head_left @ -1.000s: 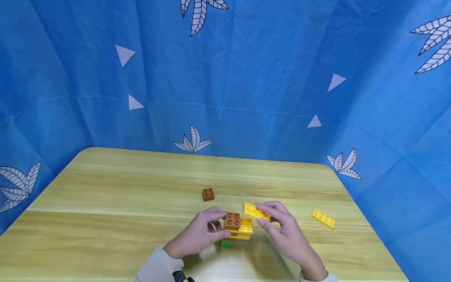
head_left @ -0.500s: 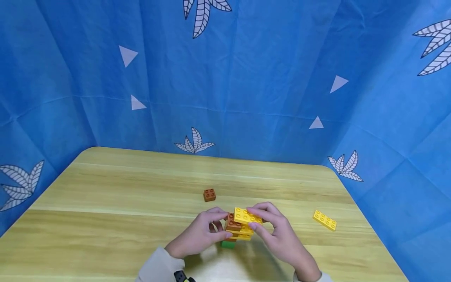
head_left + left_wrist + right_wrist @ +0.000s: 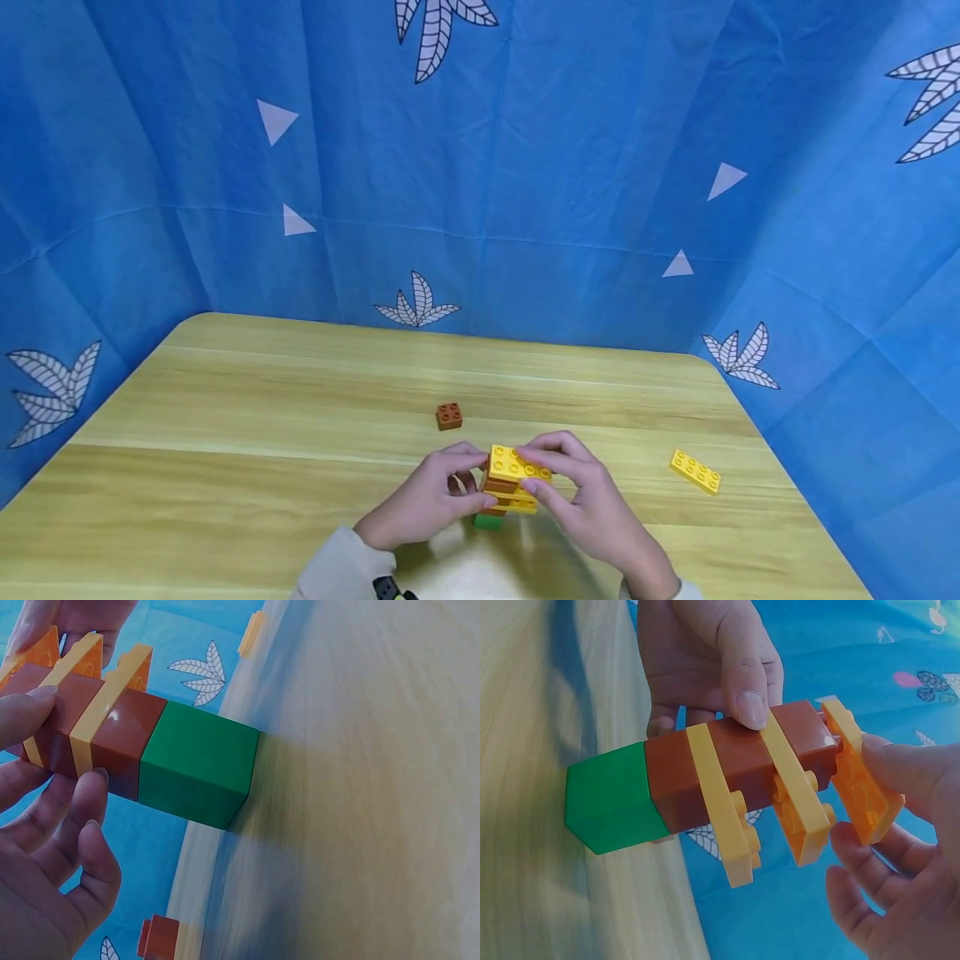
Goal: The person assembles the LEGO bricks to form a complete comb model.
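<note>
A tower of toy building bricks is held between both hands in the head view. Its base is a green block [image 3: 199, 761]; above that, brown bricks [image 3: 806, 739] alternate with yellow plates [image 3: 724, 817] that jut out to one side. My left hand [image 3: 427, 500] grips the tower by its brown and yellow layers, thumb on one side and fingers opposite. With thumb and fingers, my right hand [image 3: 592, 500] pinches another yellow plate [image 3: 862, 787] at the top. That plate lies over the uppermost brown brick, slightly tilted, and some studs show in the gap.
Behind the hands, a loose brown brick [image 3: 449, 416] lies on the wooden table [image 3: 225, 417]. Another yellow plate [image 3: 695, 472] rests toward the right. A blue patterned cloth [image 3: 480, 167] hangs along the table's far edge and sides.
My right hand has brought its yellow plate leftward, from beside the tower to over the top brown brick. My left hand keeps its grip on the tower.
</note>
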`<state>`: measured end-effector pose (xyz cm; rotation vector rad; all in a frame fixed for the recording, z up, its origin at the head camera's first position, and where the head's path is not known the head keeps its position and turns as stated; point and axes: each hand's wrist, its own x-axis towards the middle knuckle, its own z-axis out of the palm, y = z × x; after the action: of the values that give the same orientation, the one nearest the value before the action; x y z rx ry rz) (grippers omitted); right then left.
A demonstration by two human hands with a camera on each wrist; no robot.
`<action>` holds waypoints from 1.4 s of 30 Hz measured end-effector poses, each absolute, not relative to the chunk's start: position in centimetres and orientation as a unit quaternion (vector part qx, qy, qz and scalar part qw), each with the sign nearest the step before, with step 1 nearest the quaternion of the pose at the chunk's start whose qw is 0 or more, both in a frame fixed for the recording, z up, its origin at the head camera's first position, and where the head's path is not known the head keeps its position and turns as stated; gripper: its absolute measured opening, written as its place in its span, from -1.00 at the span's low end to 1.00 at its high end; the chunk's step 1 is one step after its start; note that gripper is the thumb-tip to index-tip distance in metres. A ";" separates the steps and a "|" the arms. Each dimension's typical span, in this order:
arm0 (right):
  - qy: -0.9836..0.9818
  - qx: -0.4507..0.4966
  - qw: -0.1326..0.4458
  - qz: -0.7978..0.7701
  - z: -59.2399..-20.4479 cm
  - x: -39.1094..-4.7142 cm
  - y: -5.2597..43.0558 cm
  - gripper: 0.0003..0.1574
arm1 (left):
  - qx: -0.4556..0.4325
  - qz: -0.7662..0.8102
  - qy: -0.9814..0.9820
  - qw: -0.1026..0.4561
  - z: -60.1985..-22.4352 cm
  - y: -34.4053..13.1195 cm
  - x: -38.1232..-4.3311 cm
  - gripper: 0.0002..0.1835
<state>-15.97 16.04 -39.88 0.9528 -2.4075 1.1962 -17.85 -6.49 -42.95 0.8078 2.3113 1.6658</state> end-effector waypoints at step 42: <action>-0.844 0.323 0.151 0.400 -39.9 -15.5 15.8 -0.62 | 0.267 0.584 0.765 0.037 -42.0 -5.6 -17.1 -0.56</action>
<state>-15.51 15.81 -39.85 0.9264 -2.4237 1.1496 -17.11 -5.63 -41.99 0.8184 2.3492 1.7933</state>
